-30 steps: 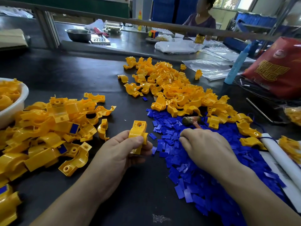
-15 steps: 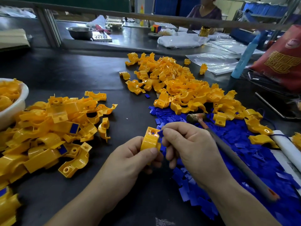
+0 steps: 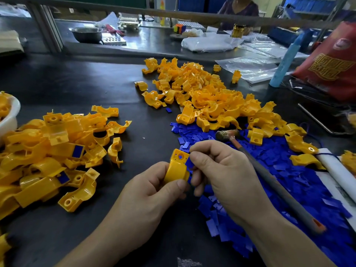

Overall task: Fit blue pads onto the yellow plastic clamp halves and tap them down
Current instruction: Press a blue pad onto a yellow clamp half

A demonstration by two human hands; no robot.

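My left hand (image 3: 152, 191) grips a yellow clamp half (image 3: 178, 166) upright above the dark table. My right hand (image 3: 221, 174) pinches a blue pad (image 3: 189, 163) against the clamp's right side. A heap of loose blue pads (image 3: 289, 180) lies under and to the right of my right hand. A small hammer (image 3: 269, 180) rests on that heap, its head by my knuckles. Bare yellow clamp halves (image 3: 212, 101) are piled behind. Clamp halves with blue pads in them (image 3: 57, 151) lie in a heap at the left.
A white bowl (image 3: 11, 118) with yellow parts stands at the left edge. A red bag (image 3: 331, 64), a blue tube (image 3: 287, 58) and plastic bags (image 3: 250, 68) sit at the right rear. A person sits behind a metal rail (image 3: 173, 15).
My right hand left the blue pad heap and came to the clamp with a pad. My left hand turned the clamp and moved it right, towards my right hand.
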